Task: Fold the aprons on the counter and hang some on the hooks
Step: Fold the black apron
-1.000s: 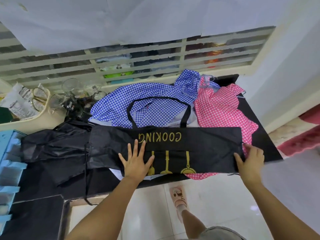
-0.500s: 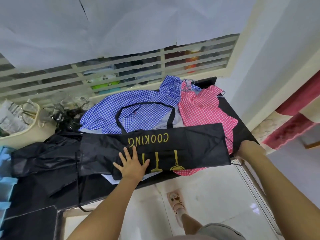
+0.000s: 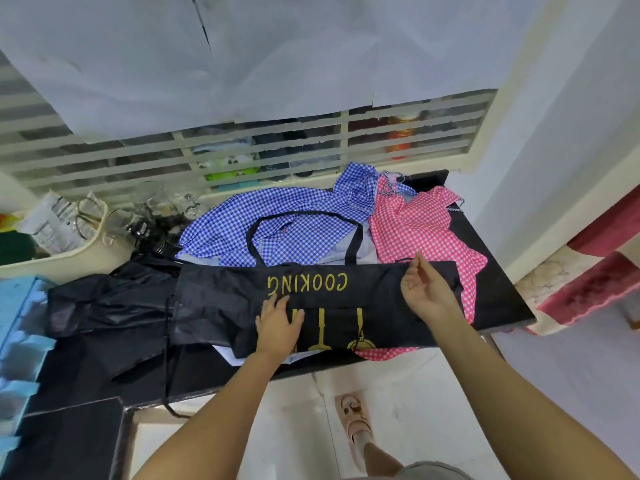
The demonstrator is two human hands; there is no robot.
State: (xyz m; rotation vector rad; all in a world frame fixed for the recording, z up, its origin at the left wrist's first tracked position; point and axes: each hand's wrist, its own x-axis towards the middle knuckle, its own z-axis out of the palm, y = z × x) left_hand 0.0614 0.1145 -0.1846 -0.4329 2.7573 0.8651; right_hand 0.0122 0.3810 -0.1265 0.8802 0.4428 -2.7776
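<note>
A black apron point(image 3: 374, 306) with gold "COOKING" lettering lies folded in a long band across the black counter point(image 3: 502, 299). My left hand point(image 3: 277, 327) presses flat on its lower middle, fingers spread. At the apron's upper right edge, my right hand point(image 3: 427, 296) has finger and thumb raised, pinching the thin black strap there. Behind it lie a crumpled blue checked apron point(image 3: 294, 230) and a pink checked apron point(image 3: 426, 233). More black cloth point(image 3: 104, 303) is bunched at the left. No hooks are in view.
Glassware point(image 3: 138, 220) and a cream basin point(image 3: 69, 261) stand at the back left, a blue tray point(image 3: 17, 323) at the far left. A slatted window point(image 3: 242, 150) runs behind the counter. My sandalled foot point(image 3: 356, 420) is on the white floor below.
My right hand has left the apron's right end and come inward to its upper edge, where it lifts the strap. My left hand stays pressed on the apron.
</note>
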